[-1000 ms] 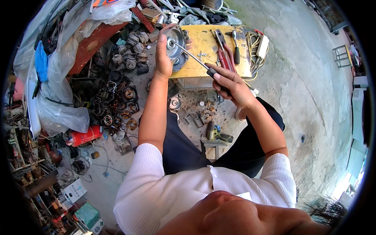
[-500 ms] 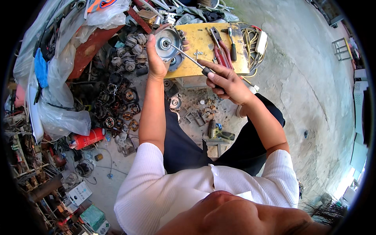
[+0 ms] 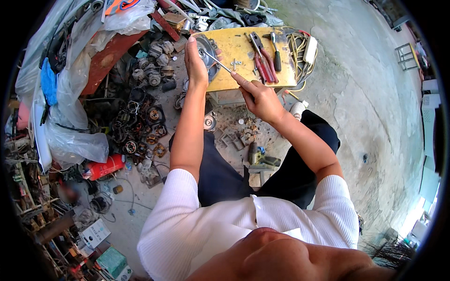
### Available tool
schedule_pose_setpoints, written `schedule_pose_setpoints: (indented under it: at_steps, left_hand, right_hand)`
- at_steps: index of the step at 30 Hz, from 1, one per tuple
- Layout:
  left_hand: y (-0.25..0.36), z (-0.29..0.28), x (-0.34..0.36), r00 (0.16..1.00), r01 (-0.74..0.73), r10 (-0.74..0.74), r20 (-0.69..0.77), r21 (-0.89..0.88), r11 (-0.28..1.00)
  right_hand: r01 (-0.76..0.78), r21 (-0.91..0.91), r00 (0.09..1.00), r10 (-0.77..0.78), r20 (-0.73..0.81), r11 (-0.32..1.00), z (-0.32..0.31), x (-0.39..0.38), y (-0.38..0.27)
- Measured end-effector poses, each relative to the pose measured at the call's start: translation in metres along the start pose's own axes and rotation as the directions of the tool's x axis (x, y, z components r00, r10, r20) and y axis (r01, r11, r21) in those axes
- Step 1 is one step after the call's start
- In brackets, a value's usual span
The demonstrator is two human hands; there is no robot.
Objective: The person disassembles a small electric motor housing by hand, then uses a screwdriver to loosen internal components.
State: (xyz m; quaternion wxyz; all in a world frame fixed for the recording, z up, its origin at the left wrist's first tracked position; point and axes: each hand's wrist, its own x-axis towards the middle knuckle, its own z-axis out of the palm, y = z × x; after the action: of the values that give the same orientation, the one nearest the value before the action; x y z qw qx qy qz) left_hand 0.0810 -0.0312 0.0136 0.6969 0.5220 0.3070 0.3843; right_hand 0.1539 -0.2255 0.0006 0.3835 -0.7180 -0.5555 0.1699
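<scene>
My left hand (image 3: 197,68) is wrapped round the left side of a round grey metal motor end cover (image 3: 204,45), tilted at the left end of the yellow bench top (image 3: 232,40). My right hand (image 3: 263,102) grips a screwdriver (image 3: 220,63). Its handle is hidden in the palm, and my index finger lies along the shaft. The screwdriver's tip reaches the middle of the cover; whether it touches cannot be made out. To the right on the bench lie red-handled pliers (image 3: 266,65), a black-handled tool (image 3: 277,58) and several small fasteners (image 3: 236,62).
A white power strip (image 3: 310,50) and coiled cable (image 3: 296,47) are at the bench's right edge. Between my legs sits a cordless drill (image 3: 262,158). Motor parts (image 3: 147,112) are heaped on the floor at left, near a red container (image 3: 105,167).
The cover has turned more edge-on and sunk toward the bench, with my left hand shifted right. My right hand has changed its hold, moving slightly left and nearer me, covering the screwdriver's handle.
</scene>
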Motion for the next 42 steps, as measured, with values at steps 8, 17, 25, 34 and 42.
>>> schedule_pose_setpoints:
  at_steps: [8,17,25,34,42]
  left_hand:
    - [0.016,-0.016,0.004,0.973,0.169,-0.089,0.215,-0.392,0.904]
    - [0.016,-0.019,0.0,0.954,0.154,-0.062,0.294,-0.3,0.941]
    - [0.016,-0.016,-0.001,0.951,0.115,-0.033,0.308,-0.255,0.96]
    - [0.02,-0.015,-0.005,0.924,0.016,0.039,0.38,-0.141,0.99]
    - [0.014,-0.006,-0.003,0.956,0.02,0.037,0.292,-0.191,0.981]
  right_hand:
    - [-0.226,0.547,0.972,0.146,0.186,0.806,-0.02,0.0,-0.02]
    - [-0.337,0.654,0.939,0.189,0.288,0.677,-0.035,-0.001,-0.022]
    - [-0.338,0.65,0.935,0.166,0.313,0.681,-0.04,-0.002,-0.021]
    - [-0.471,0.74,0.878,0.178,0.443,0.48,-0.052,-0.001,-0.012]
    - [-0.043,0.544,0.998,0.065,-0.022,0.838,-0.002,-0.005,-0.009]
